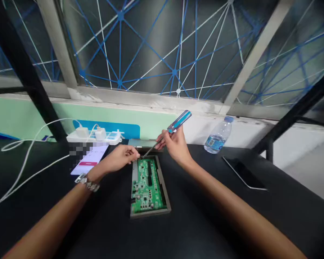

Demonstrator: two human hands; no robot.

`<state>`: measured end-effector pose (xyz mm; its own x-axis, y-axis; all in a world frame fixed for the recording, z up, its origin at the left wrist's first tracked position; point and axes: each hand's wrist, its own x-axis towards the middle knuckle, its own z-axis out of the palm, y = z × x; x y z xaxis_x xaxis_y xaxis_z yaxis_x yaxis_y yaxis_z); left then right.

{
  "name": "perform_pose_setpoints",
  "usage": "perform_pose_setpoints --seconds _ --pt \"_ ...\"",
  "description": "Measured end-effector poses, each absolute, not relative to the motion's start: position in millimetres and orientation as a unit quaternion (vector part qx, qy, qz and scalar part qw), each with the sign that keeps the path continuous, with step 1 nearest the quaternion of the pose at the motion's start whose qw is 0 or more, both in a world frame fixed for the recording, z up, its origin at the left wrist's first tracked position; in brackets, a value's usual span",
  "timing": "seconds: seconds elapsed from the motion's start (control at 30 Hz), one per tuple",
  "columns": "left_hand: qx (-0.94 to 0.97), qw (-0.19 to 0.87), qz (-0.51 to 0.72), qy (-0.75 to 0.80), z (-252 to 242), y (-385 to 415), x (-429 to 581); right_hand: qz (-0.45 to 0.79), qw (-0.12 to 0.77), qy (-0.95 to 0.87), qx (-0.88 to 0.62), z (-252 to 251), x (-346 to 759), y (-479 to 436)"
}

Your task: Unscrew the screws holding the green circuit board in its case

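Note:
My right hand (175, 145) holds a screwdriver (180, 121) with a blue and grey handle, its shaft slanting down to the left. The tip meets the far left corner of a green circuit board (144, 183) set in a grey metal frame (151, 215). Beside that tip, my left hand (122, 157) has thumb and fingers pinched together at the frame's corner. Whatever lies between those fingertips is too small to make out. Black connectors and small chips cover the board, which rests flat on the black table (194, 223).
Behind the board lies a flat grey metal piece (143, 143). A white power strip (94, 136) with plugs and cables stands at the back left, near a lit phone (90, 160). To the right are a water bottle (218, 135) and a dark phone (243, 172).

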<state>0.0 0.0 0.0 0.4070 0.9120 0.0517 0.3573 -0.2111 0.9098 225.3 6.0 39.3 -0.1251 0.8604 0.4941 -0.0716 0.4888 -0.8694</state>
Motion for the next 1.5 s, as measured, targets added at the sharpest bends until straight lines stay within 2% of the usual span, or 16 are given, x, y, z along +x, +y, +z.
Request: perform_pose_setpoints --seconds 0.33,0.87,1.23,1.5 --pt "0.625 0.528 0.36 0.448 0.7 -6.6 10.9 0.39 0.609 -0.616 -0.314 38.1 228.6 10.7" --pt "0.595 0.585 0.356 0.421 2.1 -5.8 7.1 0.39 0.641 -0.584 -0.31 43.9 230.5 12.7" --pt "0.634 0.509 0.361 0.458 -2.1 -5.0 14.0 0.384 0.634 -0.592 -0.316 44.0 229.3 10.4" --pt "0.689 0.451 0.369 0.43 -6.1 -3.5 13.5 0.385 0.634 -0.59 -0.319 48.2 228.9 8.0"
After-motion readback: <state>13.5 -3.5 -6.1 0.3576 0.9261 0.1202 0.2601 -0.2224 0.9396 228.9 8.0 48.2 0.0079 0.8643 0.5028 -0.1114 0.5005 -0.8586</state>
